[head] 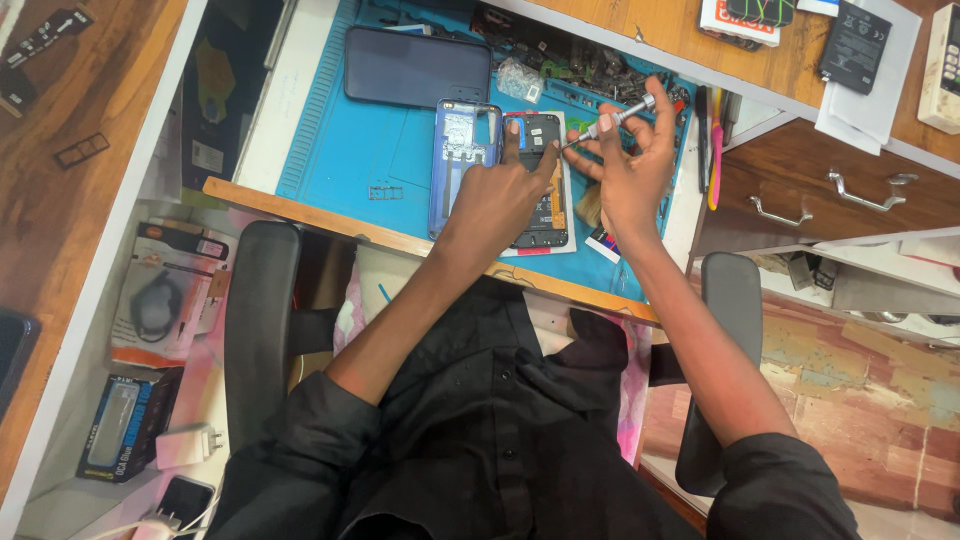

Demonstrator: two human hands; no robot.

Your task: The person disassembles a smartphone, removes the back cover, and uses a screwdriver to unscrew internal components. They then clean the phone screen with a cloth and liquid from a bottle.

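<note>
An opened phone body [541,135] with bare dark innards lies on the blue work mat [340,150]. My left hand [497,200] rests on it, index finger and thumb pressing its upper part. My right hand [630,165] grips a small silver screwdriver [612,119] whose tip points down-left at the phone's top edge. A blue phone frame [460,150] lies just left of the opened phone, touching my left hand's side. A dark phone screen panel [415,67] lies face up further back on the mat.
Several small parts and tools [580,65] clutter the mat's far edge. Pens [715,150] lie at the mat's right side. A wooden drawer unit [840,190] stands right. Boxes and a charger [185,445] sit on the left shelf. Chair armrests [258,320] flank me.
</note>
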